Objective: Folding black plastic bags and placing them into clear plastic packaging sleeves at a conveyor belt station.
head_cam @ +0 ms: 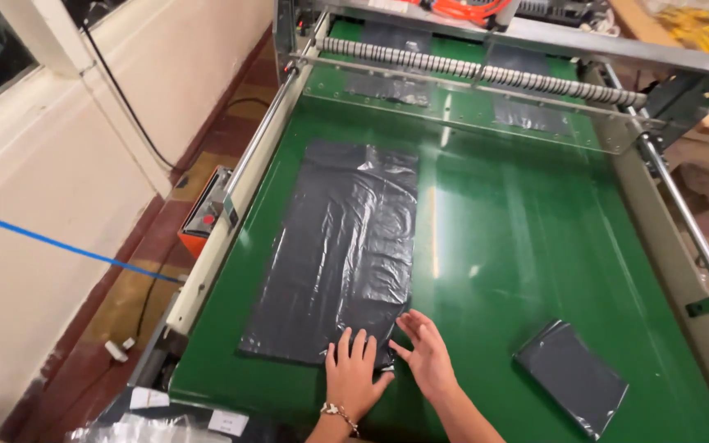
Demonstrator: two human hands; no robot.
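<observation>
Smoothing stage, by the look of it: left hand (353,373) and right hand (428,354) pressed flat, fingers spread, gripping nothing, on the near end of the dark plastic bag (334,250) lying on the green conveyor belt (519,246). Next probably folding, needing a pinch at the edge.

Bright overhead light streaks glare down the glossy green conveyor surface (519,238) and the crinkled black plastic bag (342,246); edges bend slightly.

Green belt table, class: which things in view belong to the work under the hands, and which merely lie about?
In the work:
left hand
right hand
flat black bag sheet
green belt

Lying about:
folded black bag stack
orange box
blue line
</observation>
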